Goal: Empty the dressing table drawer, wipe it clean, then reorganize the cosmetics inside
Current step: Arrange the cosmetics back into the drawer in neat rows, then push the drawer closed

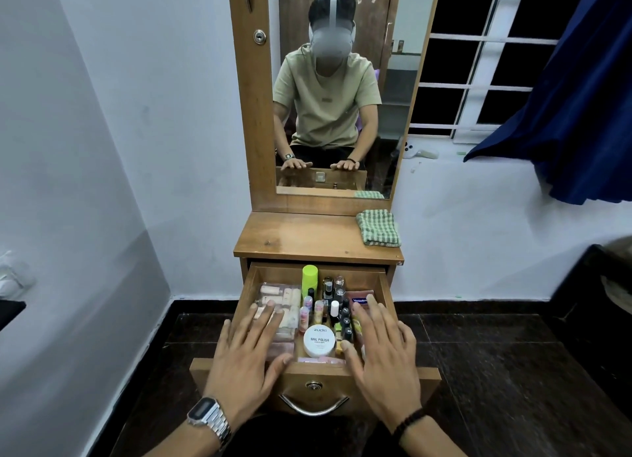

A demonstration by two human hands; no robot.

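Hovering both flat, empty hands, left hand [247, 352] and right hand [382, 352], over the drawer [384, 287], I'd pinch the slick, breakable glass bottles [333, 290] singly by their caps.

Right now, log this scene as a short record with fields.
drawer: pulled open, full of cosmetics
left hand: open, fingers spread over clear case
right hand: open, over the small bottles
nail polish remover tub: front centre, lid on
green can: upright at back
checked cloth: folded on tabletop, unused

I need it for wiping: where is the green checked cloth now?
In the head view, the folded green checked cloth lies on the dressing table top, at its right back corner, beside the mirror.
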